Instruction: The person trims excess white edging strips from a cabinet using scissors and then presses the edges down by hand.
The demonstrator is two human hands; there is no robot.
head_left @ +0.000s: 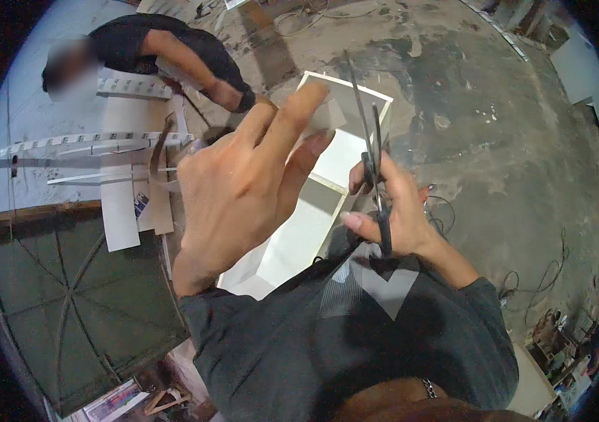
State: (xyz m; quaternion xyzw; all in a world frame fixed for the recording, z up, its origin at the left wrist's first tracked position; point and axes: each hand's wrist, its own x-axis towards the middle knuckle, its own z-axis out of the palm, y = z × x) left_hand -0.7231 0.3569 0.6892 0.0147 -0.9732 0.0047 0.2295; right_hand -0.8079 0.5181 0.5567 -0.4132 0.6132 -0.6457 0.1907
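Note:
My right hand (408,211) grips a pair of scissors (382,211) by the dark handles, its long blades pointing up and slightly apart. Raised before me at centre left is my left hand (232,190), its index finger and thumb stretched forward and apart. I see nothing held between them. Beyond and below both hands lies a long white open box (299,243), cabinet-like, with a cross divider (329,181). My left hand covers part of its left side, and my dark shirt hides its near end.
Upper left, another person (166,53) leans over white panels (120,190) and printed strips (88,141). A dark metal-framed panel (67,288) lies at lower left. Thin cables (542,274) run across the stained floor (482,190) at right, and cluttered items (567,344) sit lower right.

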